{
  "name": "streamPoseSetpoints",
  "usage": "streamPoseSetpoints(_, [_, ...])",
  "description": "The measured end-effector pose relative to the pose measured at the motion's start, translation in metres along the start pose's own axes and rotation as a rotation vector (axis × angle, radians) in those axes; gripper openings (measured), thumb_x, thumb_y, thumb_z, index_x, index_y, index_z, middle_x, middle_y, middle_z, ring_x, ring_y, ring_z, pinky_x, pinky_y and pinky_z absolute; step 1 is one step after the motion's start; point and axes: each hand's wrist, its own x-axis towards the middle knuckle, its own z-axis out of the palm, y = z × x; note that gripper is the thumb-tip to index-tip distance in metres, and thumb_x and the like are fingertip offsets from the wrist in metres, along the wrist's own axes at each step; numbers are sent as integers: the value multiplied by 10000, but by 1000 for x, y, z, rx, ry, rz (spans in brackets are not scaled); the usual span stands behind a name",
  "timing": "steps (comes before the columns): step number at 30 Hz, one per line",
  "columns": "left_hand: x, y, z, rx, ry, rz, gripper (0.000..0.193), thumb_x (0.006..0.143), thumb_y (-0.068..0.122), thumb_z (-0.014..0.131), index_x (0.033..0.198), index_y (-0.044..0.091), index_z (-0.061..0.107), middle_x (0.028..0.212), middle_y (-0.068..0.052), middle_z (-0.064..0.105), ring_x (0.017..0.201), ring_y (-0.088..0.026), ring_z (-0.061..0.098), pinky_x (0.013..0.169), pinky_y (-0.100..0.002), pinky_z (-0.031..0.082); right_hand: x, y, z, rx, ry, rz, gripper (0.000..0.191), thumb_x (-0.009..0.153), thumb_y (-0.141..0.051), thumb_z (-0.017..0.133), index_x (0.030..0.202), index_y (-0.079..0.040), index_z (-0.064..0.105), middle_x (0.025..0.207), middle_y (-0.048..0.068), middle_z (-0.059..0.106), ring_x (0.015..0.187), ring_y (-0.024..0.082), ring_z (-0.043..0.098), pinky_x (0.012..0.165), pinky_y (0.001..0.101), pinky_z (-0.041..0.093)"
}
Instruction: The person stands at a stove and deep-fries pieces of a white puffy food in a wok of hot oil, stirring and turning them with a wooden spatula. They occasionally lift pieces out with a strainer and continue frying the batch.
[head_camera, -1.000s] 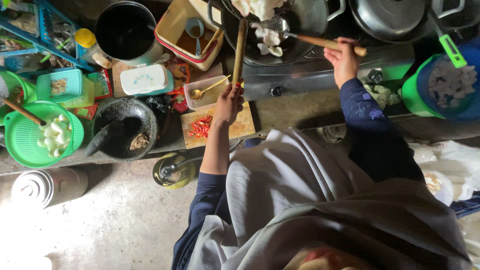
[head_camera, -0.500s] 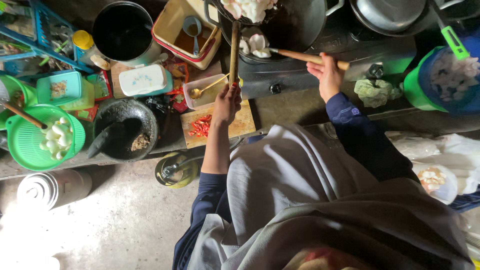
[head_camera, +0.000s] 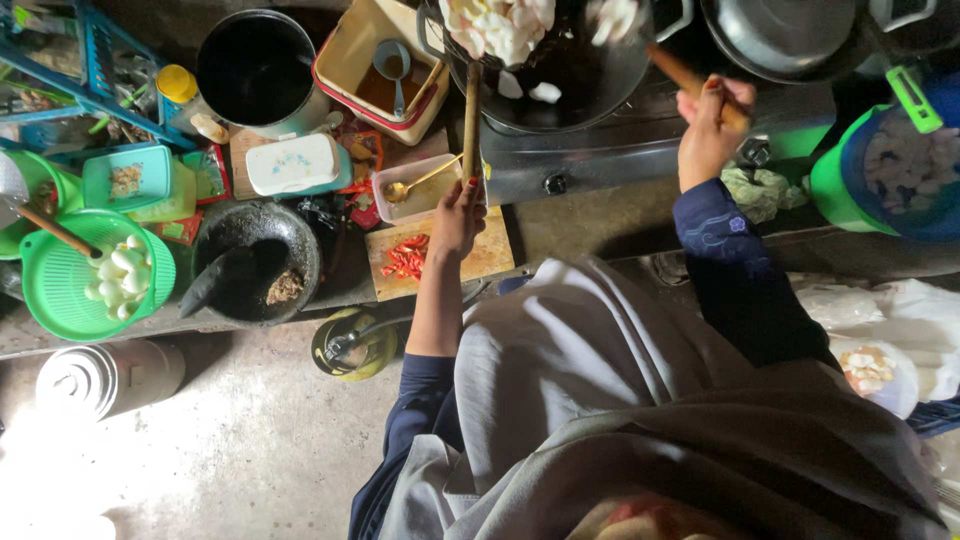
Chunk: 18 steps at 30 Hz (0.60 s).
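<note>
Two utensils work the wok (head_camera: 560, 70): your left hand (head_camera: 455, 215) is closed around a long wooden stick (head_camera: 471, 110) reaching into it, and your right hand (head_camera: 712, 125) is closed around a wooden-handled spatula (head_camera: 675, 70), lifting white pieces (head_camera: 500, 25), probably to turn them. Beside the chopping board (head_camera: 440, 260), a white rectangular lidded tub (head_camera: 293, 163) and a yellow-capped bottle (head_camera: 178, 88) sit on the bench.

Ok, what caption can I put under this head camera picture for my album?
Left hand and right hand each hold a wooden handle over a dark wok of white pieces.
</note>
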Motion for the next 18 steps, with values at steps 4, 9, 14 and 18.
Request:
streamPoseSetpoints(4, [0,-7,5,0,0,-17,175,1052,308,606,1106,142,594,841,50,492,611,-42,390,490,-209,279,2,0,23,-114,-84,-332,118,1062,-72,687,1145,-21,620,1143,119,627,972,236,728,846,365,656])
streamPoseSetpoints(9, [3,-18,15,44,3,-25,258,1041,308,590,1204,110,612,861,24,525,587,-55,397,478,-221,300,-35,3,41,-665,-521,-755,216,977,-69,741,1188,-98,708,1307,151,612,1092,320,675,938,429,580])
streamPoseSetpoints(14, [5,-21,15,0,-11,-61,269,1052,289,584,1237,94,598,870,20,521,601,-53,405,481,-217,298,-55,10,40,-687,-644,-763,243,964,-92,775,1199,-122,722,1347,142,608,1088,306,694,897,406,591])
streamPoseSetpoints(18, [5,-22,12,-5,-16,-59,301,1056,300,586,1269,88,608,875,25,519,605,-44,400,488,-206,293,-44,15,32,-583,-591,-654,241,991,-36,756,1222,-93,713,1357,166,591,1056,267,700,910,405,600])
